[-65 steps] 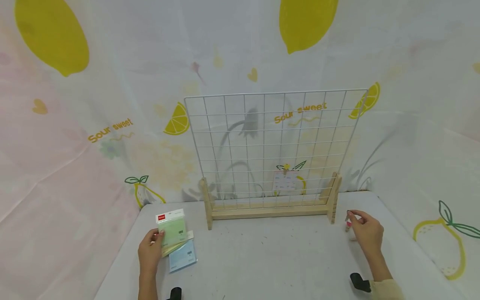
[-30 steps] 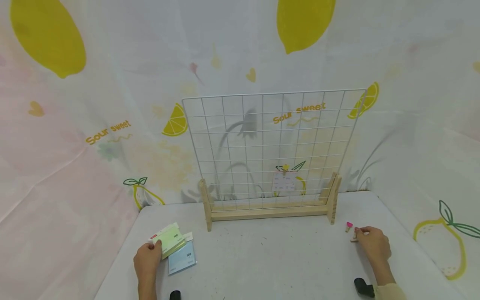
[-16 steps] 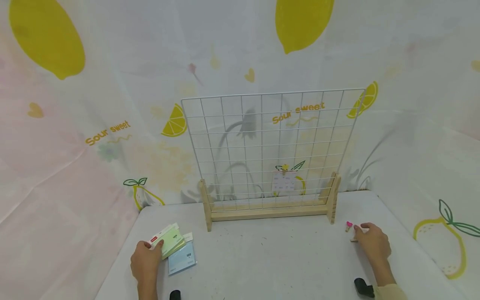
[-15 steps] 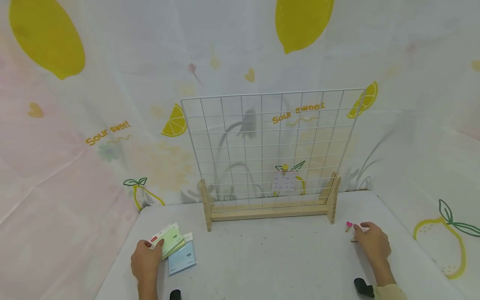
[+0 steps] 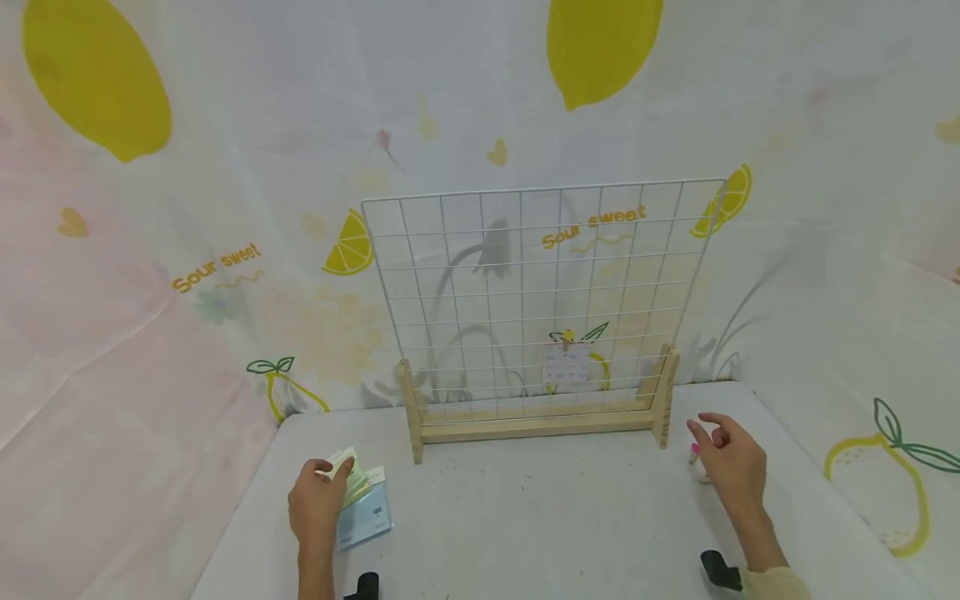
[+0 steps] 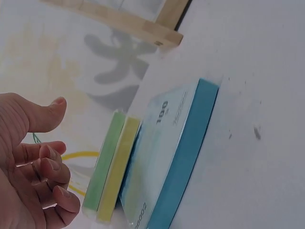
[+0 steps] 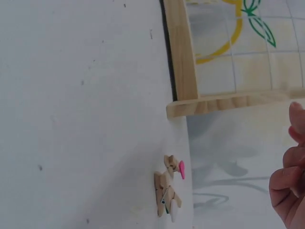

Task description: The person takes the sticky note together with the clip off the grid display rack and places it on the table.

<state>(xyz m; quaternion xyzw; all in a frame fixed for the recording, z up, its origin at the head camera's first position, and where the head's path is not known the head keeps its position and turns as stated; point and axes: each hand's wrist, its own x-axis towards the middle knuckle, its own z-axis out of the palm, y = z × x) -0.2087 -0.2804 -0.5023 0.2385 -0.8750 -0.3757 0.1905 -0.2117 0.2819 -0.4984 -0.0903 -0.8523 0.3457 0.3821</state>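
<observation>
My left hand [image 5: 318, 500] hovers over a small stack of sticky note pads at the table's left, its fingers loosely bent with nothing between them. A green pad [image 6: 104, 164] and a yellow pad [image 6: 119, 169] lie on a blue pad [image 6: 183, 157] marked 100. To the right of the wire grid, my right hand [image 5: 735, 462] is raised above small wooden clothespins, thumb and fingers apart and holding nothing. One clothespin has a pink heart [image 7: 181, 170]; beside it lie other clothespins [image 7: 164, 191], one with a white decoration.
A white wire grid [image 5: 521, 292] stands upright in a wooden base [image 5: 536, 427] at the table's back. A printed card [image 5: 566, 363] hangs on it from a clothespin with a yellow top. A lemon-patterned cloth [image 5: 247, 192] surrounds the white table [image 5: 517, 525].
My left hand has let go of the green pad and moved right over the stack. My right hand came down to the clothespins, then rose away from them with nothing in it.
</observation>
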